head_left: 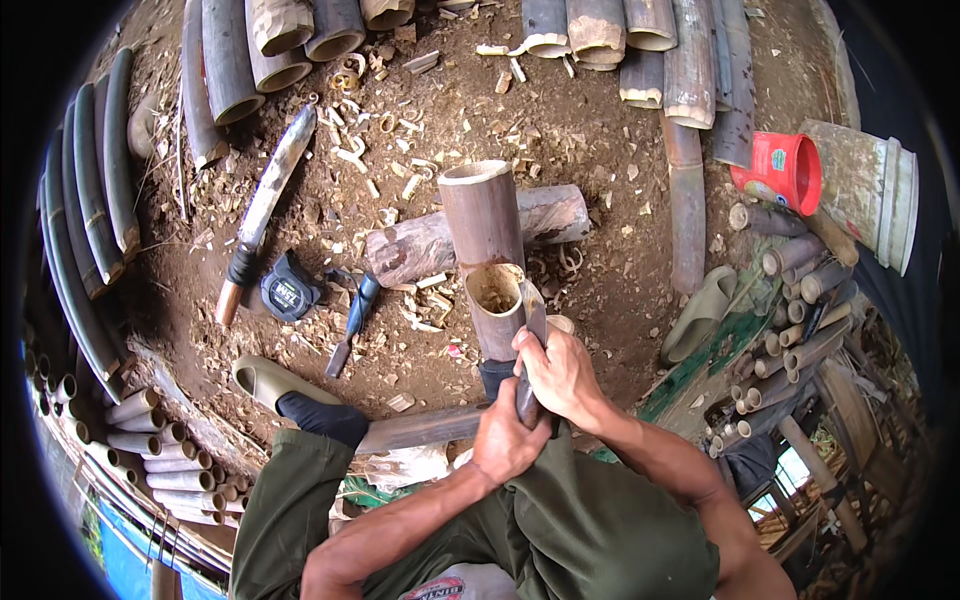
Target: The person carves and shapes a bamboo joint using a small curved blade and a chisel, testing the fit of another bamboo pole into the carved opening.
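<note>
Both hands are closed on a knife [535,312] in front of my lap, its blade pointing away from me. My left hand [508,438] wraps round the lower end, near my thigh. Higher up, my right hand [558,372] grips it close to the blade. The blade lies against the right rim of a hole in a brown bamboo tube [482,222]. Pale cut fibre shows inside that hole. The tube leans across a short log [408,250], its near end by my dark-socked foot. How my fingers sit under the handle is hidden.
On the dirt left of the log lie a machete [268,195], a tape measure [290,287] and a blue-handled tool [356,318]. Thick bamboo tubes [228,60] stand at the back. A red tub [780,170], a whitish bucket [880,200] and stacked bamboo [785,345] are right.
</note>
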The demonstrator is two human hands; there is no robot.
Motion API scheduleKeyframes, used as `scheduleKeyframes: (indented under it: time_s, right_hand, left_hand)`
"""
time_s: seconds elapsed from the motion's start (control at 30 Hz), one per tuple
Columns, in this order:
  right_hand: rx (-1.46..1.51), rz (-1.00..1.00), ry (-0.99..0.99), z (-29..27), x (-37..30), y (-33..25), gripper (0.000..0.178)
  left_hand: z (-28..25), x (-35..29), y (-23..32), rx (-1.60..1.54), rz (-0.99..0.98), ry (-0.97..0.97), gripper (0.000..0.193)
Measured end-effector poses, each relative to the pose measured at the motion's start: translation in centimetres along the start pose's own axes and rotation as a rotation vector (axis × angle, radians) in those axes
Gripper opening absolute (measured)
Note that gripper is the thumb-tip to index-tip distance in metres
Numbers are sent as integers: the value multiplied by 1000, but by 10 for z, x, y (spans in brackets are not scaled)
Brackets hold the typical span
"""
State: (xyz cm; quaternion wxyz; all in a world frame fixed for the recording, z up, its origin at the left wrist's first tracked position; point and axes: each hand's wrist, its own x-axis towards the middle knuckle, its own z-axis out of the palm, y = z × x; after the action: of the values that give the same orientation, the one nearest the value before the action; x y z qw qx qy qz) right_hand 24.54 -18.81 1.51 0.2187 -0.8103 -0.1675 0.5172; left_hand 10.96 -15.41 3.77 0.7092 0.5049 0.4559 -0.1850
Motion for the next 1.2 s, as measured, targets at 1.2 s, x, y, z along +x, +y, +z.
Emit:
scheduleKeyframes:
  time_s: [1.2]
  right_hand:
    - [1465,207,-590,5,-6,-40,26]
  left_hand:
    - [-122,20,169,1394,-36,-399,41]
